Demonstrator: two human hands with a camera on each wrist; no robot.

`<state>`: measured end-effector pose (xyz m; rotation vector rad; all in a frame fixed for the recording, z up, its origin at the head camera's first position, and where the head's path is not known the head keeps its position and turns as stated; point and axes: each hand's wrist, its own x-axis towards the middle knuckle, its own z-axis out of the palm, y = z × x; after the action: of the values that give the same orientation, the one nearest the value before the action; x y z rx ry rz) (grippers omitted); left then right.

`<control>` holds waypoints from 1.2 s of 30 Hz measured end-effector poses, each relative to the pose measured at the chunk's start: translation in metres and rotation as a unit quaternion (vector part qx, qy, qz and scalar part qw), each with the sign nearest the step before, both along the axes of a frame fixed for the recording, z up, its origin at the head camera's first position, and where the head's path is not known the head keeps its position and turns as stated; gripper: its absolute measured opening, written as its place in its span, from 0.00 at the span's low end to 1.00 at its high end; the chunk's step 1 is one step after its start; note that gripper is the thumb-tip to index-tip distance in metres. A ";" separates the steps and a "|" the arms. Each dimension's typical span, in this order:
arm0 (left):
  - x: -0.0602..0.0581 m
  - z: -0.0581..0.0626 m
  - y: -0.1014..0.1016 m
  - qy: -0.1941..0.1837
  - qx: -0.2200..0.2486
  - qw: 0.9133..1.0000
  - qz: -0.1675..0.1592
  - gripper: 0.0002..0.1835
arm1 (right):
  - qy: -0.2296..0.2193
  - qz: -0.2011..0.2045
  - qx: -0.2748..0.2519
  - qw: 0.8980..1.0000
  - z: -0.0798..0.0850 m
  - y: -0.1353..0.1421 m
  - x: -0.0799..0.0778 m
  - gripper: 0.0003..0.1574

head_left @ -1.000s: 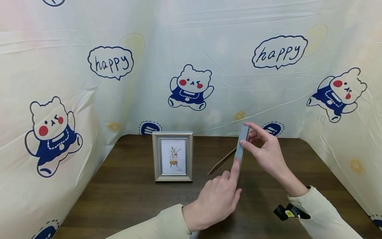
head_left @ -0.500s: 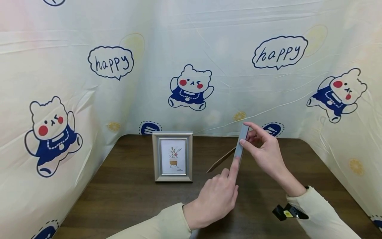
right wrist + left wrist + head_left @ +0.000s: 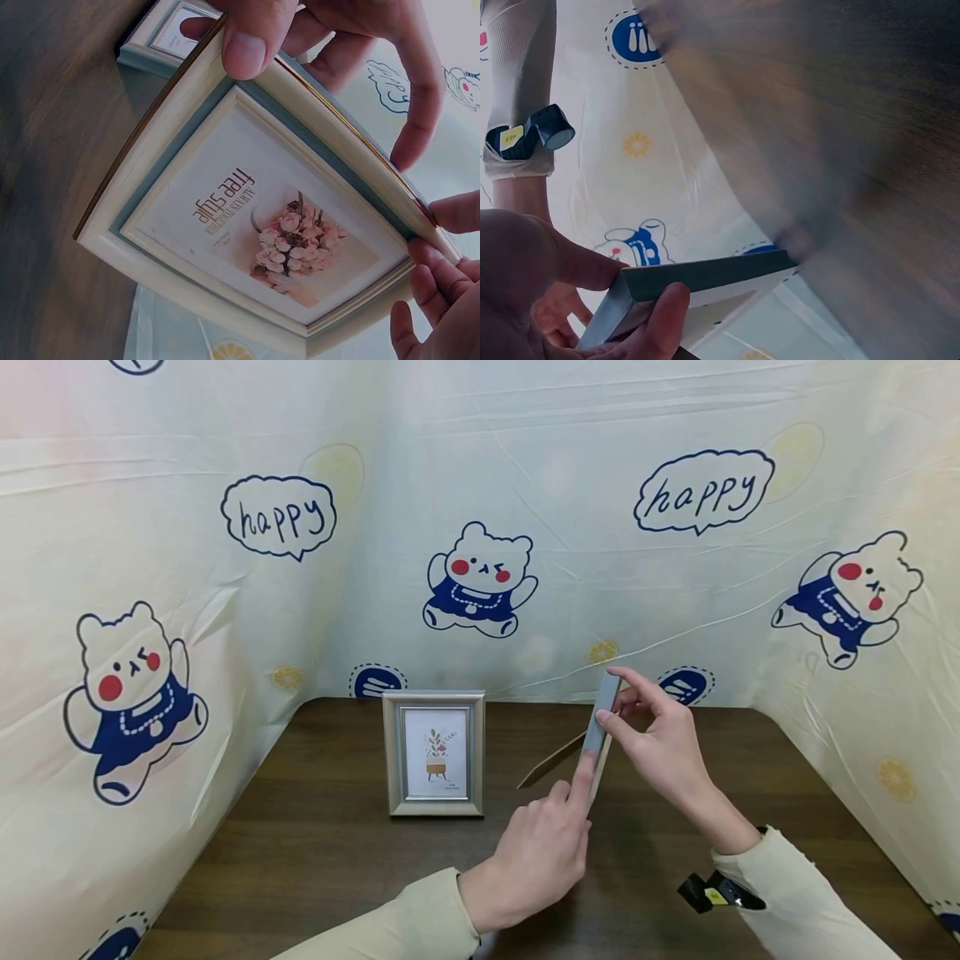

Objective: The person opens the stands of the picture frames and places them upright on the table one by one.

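Note:
Both hands hold a picture frame point(image 3: 608, 691) above the table, its blue-grey edge towards me in the head view. Its cream front with a pink flower print point(image 3: 307, 244) shows in the right wrist view. A brown back stand point(image 3: 552, 758) juts out on the left. My left hand point(image 3: 534, 853) grips the near end, index finger stretched along the edge and thumb point(image 3: 246, 51) on the front. At the far end, my right hand point(image 3: 667, 747) pinches the frame between thumb and fingers. Part of the left hand's grip is hidden behind the frame.
A second picture frame point(image 3: 436, 760), with a potted-plant print, stands upright on the dark wooden table point(image 3: 315, 860), left of the hands. A printed curtain point(image 3: 570, 527) encloses the back and sides. The right wrist wears a small black camera point(image 3: 716, 892).
Both hands and the held frame have shifted slightly left. The frame has turned a little, and a thin strip of its front now shows. The standing frame has not moved.

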<state>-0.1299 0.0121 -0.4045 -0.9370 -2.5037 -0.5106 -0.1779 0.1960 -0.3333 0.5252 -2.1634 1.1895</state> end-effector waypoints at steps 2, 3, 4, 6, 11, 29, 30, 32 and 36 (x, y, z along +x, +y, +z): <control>-0.001 0.000 -0.001 0.010 -0.004 1.000 0.009 0.51 | 0.002 -0.005 0.003 1.000 0.000 -0.001 0.000 0.32; -0.001 0.000 -0.001 0.013 -0.005 1.000 0.012 0.51 | 0.002 -0.007 0.004 1.000 0.001 -0.001 0.000 0.33; -0.002 0.001 -0.001 0.013 -0.003 1.000 0.013 0.51 | 0.002 -0.008 0.005 1.000 0.001 -0.001 -0.001 0.32; -0.002 0.001 -0.001 0.012 0.000 1.000 0.015 0.50 | 0.004 -0.010 0.007 1.000 0.001 -0.002 -0.001 0.32; -0.004 0.000 -0.003 0.007 0.015 1.000 0.014 0.50 | 0.011 -0.010 0.010 1.000 0.001 -0.003 -0.003 0.33; -0.011 -0.003 -0.010 -0.057 0.107 0.992 -0.040 0.49 | 0.034 -0.028 0.037 0.998 0.004 -0.006 -0.008 0.33; -0.012 -0.004 -0.010 -0.058 0.109 0.992 -0.040 0.49 | 0.034 -0.029 0.038 0.998 0.004 -0.006 -0.008 0.34; -0.012 -0.004 -0.010 -0.057 0.114 0.991 -0.041 0.48 | 0.033 -0.028 0.040 0.998 0.005 -0.007 -0.009 0.34; -0.014 -0.005 -0.011 -0.056 0.130 0.989 -0.048 0.48 | 0.031 -0.027 0.045 0.998 0.006 -0.007 -0.009 0.34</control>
<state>-0.1435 0.0015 -0.4099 -0.9507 -2.4198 -0.9189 -0.1865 0.1892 -0.3277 0.5309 -2.1720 1.0363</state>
